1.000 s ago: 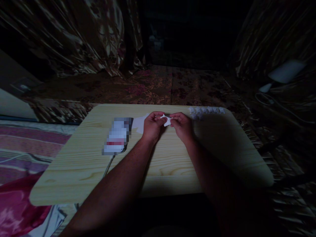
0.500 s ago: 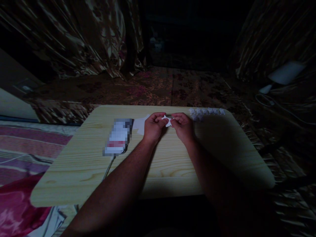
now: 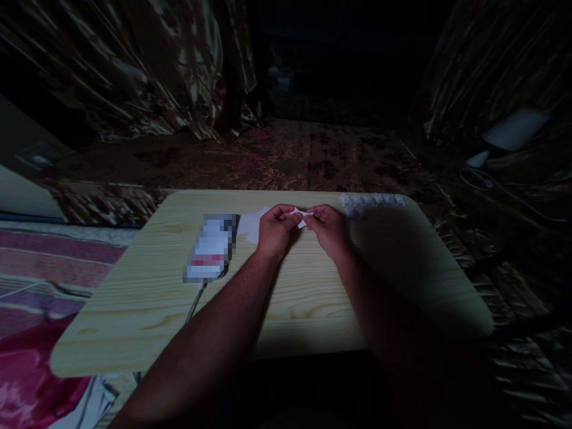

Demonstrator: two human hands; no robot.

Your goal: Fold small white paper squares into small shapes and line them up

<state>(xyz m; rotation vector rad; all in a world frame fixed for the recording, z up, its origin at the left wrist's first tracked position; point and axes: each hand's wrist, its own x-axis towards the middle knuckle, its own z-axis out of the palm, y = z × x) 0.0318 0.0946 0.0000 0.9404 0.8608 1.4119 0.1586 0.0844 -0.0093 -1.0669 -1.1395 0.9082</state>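
A small piece of folded white paper (image 3: 302, 218) with pointed corners is pinched between both hands above the far half of the wooden table (image 3: 308, 298). My left hand (image 3: 276, 229) grips its left side, thumb on top. On the right side my right hand (image 3: 329, 227) holds it with thumb and fingers. The fingers hide part of the paper. Flat white paper sheets (image 3: 251, 224) lie just left of my left hand. Beyond my right hand, several small folded white paper pieces (image 3: 373, 200) stand in a row near the far edge, with a couple more in front.
A phone (image 3: 210, 247), blurred out, lies on the left with a cable (image 3: 195, 304) running toward me. A white lamp (image 3: 513, 130) stands at the far right. Striped bedding (image 3: 58, 256) and pink cloth (image 3: 36, 369) are left of the table. Dark curtains hang behind.
The folded paper has turned slightly between my fingers and shows a different outline. Both hands stay in nearly the same place, and the whole view has shifted a little.
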